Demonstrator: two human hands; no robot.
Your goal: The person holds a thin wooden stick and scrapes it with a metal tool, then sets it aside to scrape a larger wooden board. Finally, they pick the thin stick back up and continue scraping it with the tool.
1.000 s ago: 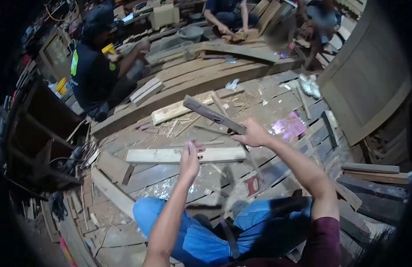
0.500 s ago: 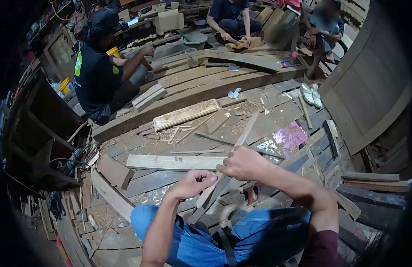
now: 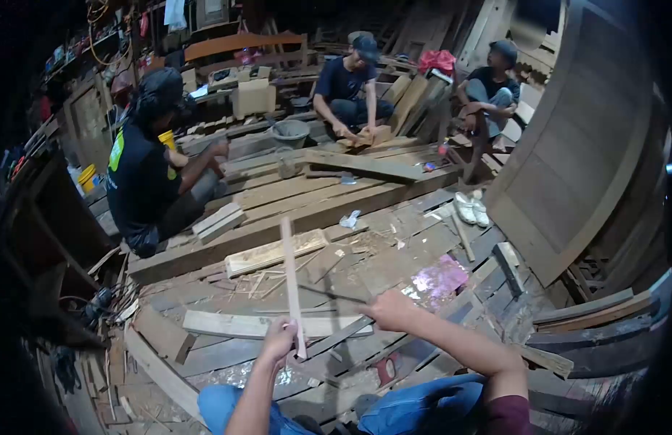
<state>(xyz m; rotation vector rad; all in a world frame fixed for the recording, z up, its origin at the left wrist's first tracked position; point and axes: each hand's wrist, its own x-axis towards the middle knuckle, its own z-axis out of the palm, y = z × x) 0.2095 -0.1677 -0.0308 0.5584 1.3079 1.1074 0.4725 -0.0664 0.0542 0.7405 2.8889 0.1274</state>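
My left hand is closed around the lower part of a narrow, pale wooden strip, which stands up in front of me, tilted slightly. My right hand is curled shut to the right, close to a thin dark strip. What its fingers hold, if anything, is hidden. A pale plank lies on the floor behind my left hand. Below my right hand, a red handle, seemingly of a saw, lies near my knees.
Three people sit further off: a person at left, a person handling a wood block, and a person at right. A long beam crosses the floor. White shoes stand near a leaning panel. Shavings litter the boards.
My left hand has taken the wooden strip and raised it upright, away from my right hand. My view has tilted up, showing more of the people behind.
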